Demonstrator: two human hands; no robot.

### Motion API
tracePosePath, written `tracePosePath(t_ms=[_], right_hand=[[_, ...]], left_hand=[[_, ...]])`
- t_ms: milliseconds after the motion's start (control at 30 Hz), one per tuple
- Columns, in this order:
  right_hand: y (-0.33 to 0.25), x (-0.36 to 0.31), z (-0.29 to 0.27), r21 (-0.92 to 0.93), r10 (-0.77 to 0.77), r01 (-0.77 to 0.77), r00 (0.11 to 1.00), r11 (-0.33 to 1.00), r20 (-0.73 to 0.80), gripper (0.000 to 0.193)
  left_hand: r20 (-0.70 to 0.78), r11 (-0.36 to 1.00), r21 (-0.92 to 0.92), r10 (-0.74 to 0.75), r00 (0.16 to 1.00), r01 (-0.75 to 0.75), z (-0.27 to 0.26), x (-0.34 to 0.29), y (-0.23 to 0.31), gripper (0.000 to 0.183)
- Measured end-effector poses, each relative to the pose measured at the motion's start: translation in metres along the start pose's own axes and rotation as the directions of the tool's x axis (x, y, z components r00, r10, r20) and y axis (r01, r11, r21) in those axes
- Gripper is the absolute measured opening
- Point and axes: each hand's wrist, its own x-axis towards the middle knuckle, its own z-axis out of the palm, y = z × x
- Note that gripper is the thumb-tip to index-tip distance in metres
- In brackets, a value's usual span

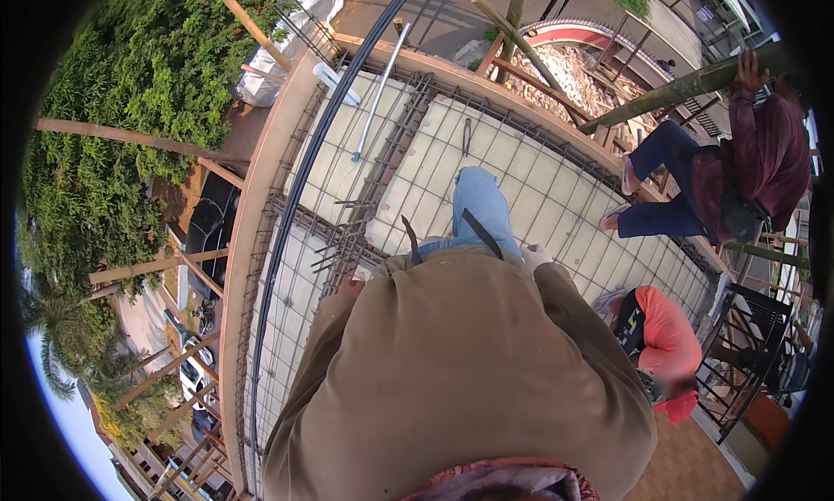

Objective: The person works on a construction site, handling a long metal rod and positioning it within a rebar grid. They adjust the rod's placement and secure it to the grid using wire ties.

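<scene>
Beside the jeans [483,207], the right hand [537,256] hangs low, perhaps for balance; the left hand [351,288] sits by bar ends [324,259]. I cannot tell either's grip. Mesh [556,178] spreads around, over pale panels [434,137]; boards [261,166] edge it, seemingly as containment.

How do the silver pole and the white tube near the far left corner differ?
The silver pole is long and thin, while the white tube is shorter and thicker. The pole slants from upper right to lower left; the tube slants from upper left to lower right. Black cables cross in front of the tube, but leave the pole uncrossed. Both show above the rebar grid, out of the person's hands.
</scene>
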Motion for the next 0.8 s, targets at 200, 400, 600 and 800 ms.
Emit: tracePosePath(t_ms=[200, 400, 600, 800], right_hand=[[-0.104, 0.013, -0.026, 0.052, -0.137, 0.135, 0.990, 0.989, 0.024, 0.060], [-0.213, 0.014, -0.062, 0.032, -0.335, 0.335, 0.925, 0.942, 0.178, 0.062], [-0.282, -0.009, -0.038, -0.173, -0.437, 0.625, 0.691, 0.761, 0.576, 0.043], [-0.315, 0.001, -0.031, -0.209, -0.388, 0.542, 0.775, 0.814, 0.498, 0.043]], left_hand=[[-0.121, 0.981, -0.169, 0.078, 0.990, -0.098, -0.010, 0.010, 0.082, 0.056], [0.014, 0.872, -0.478, 0.124, 0.992, -0.102, -0.059, 0.006, 0.214, 0.055], [0.322, 0.916, -0.155, 0.402, 0.857, -0.371, -0.062, 0.053, 0.300, 0.053], [0.630, 0.650, 0.403, 0.312, 0.711, -0.644, -0.050, 0.090, 0.308, 0.033]])
